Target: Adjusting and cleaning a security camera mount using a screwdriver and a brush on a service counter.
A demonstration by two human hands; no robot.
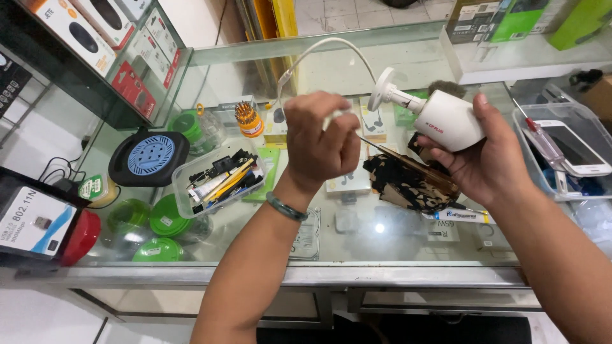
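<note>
1. Head view: I see my left hand with its fingers curled tight around the handle of a thin screwdriver, whose shaft points toward 4 o'clock, at the body of the white security camera.
2. My right hand has its fingers wrapped under and behind that camera, thumb up along its back end, holding it clear of the counter.
3. The camera's round mounting base sticks out at 10 o'clock from the body, and a white cable arcs from it over to the left hand.
4. A green bangle sits on my left wrist.
5. Directly below both hands, at 6 o'clock from the camera, a dark, worn soldering sponge holder lies on the glass counter, with a small tube of adhesive just beside it.
6. At 9 o'clock from the left hand stands a clear plastic tub of small tools, and beyond it a black round cable reel with a blue centre.
7. At 3 o'clock from the right hand, a clear tray holds a white phone and a red-handled screwdriver.
8. An orange bit holder stands at 10 o'clock from the left hand.
</note>
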